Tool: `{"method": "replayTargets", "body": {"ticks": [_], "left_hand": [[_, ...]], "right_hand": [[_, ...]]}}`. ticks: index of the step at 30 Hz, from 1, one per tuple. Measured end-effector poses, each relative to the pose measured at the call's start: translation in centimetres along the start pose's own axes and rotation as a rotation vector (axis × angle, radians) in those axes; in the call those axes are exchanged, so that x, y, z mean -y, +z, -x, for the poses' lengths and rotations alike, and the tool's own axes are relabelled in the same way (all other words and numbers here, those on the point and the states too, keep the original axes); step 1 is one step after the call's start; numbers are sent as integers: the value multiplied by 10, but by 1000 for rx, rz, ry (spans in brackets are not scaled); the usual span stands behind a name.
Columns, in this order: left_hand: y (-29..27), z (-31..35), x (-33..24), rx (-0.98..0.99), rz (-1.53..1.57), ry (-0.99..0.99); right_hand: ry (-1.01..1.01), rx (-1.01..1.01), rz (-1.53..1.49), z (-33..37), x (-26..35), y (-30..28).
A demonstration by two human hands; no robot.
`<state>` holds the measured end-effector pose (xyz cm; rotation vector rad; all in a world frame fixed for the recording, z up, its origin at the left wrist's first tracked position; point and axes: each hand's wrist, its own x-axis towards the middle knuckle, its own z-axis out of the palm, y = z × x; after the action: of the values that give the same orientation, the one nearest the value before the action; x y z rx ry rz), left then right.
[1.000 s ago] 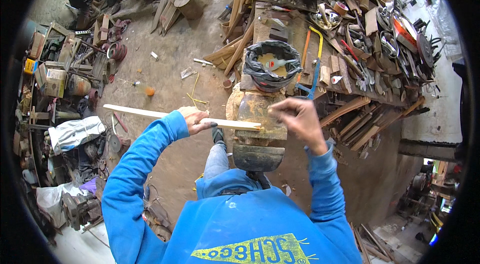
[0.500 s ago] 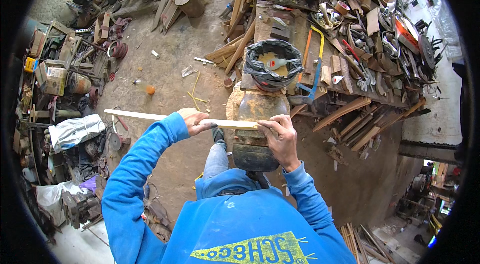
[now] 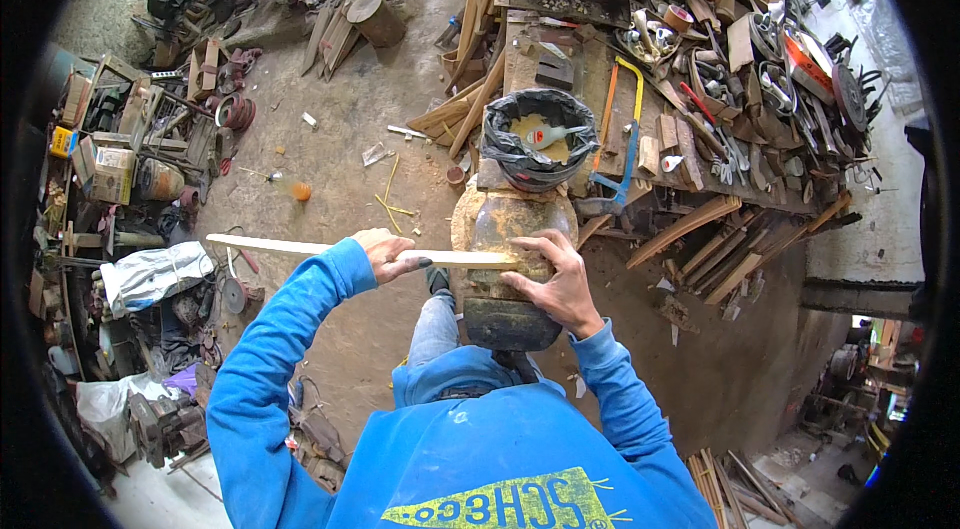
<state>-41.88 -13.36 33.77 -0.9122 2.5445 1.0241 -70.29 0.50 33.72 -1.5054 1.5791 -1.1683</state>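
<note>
A long, thin, pale wooden strip (image 3: 455, 258) lies level in front of me, and its left part reaches out past my left forearm. My left hand (image 3: 388, 256) is closed around it near the middle, thumb along the near side. At the strip's right end, my right hand (image 3: 556, 277) has thumb and fingers spread apart, one on either side of that end; any contact is hard to make out. Beneath this hand stands a dusty, rounded machine (image 3: 512, 324) with a dark near end and sawdust on its body.
Just beyond the machine is a bucket lined with a black bag (image 3: 538, 169), with sawdust and a white bottle inside. A hacksaw (image 3: 632, 134) lies on the cluttered bench (image 3: 590, 114). Wood offcuts (image 3: 700, 239) are heaped at the right. Shelves of parts (image 3: 130, 144) line the left.
My right thumb and fingers have opened from their pinch on the strip's right end. The strip's right end has dropped slightly nearer to me, while my left hand keeps its hold.
</note>
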Motion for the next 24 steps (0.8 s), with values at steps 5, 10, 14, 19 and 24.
{"method": "replayTargets", "body": {"ticks": [5, 10, 14, 19, 24], "left_hand": [[1, 0, 1, -28, 5, 5], [-1, 0, -2, -14, 24, -4], [-5, 0, -6, 38, 54, -42], [-8, 2, -11, 89, 121, -77], [-7, 9, -16, 95, 116, -114]], "right_hand": [[-100, 90, 86, 0, -5, -3], [-141, -12, 151, 6, -3, 0], [-456, 83, 573, 15, -1, 3], [-300, 41, 571, 25, -4, 6], [-371, 106, 595, 31, -5, 12]]}}
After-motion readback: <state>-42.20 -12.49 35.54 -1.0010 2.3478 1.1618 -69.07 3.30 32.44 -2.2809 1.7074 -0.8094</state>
